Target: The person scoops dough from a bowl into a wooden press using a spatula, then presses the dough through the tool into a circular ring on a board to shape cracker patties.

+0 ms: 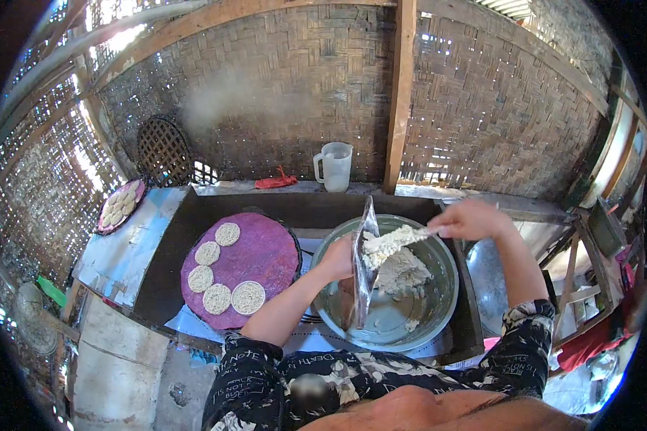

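My left hand (340, 257) grips a thin, shiny board that looks plastic-wrapped (365, 280), tilted upright over a wide grey-green basin (449, 294). My right hand (471, 219) is closed on the handle of a spatula (430, 233), whose blade is hidden under pale, sticky dough (392, 243). This dough touches the board's right face. A larger lump of dough (402, 273) lies in the basin below, with smears on its wall. Left of the basin, a round purple mat (259, 241) carries several flat dough rounds (216, 299); one sits inside a white ring (248, 297).
A dark wooden frame (167, 262) surrounds the mat and basin. Behind it stand a translucent jug (335, 167) and a red plastic bag (275, 181). More pale rounds lie on a small tray (121, 207) at left. A wooden post (401, 93) rises against the woven wall.
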